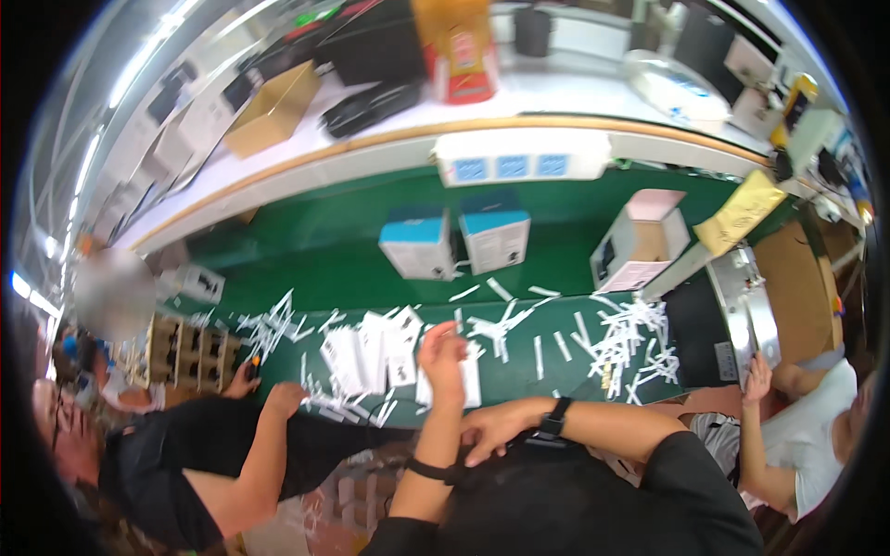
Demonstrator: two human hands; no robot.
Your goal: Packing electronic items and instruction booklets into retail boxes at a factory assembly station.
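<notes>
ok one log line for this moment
left hand on white cards | right hand against left forearm, empty | green belt strewn with paper strips

Pretty bright overall, light coming from overhead strip lamps that show as white streaks along the far left rim. The white shelf at the far side is a bit washed out with glare, and the green belt looks evenly lit with only soft shadows. Heavy fisheye bend everywhere, straight edges curve hard, corners go black. Whole frame is slightly soft and smeary, worse toward the left and right edges.
</notes>
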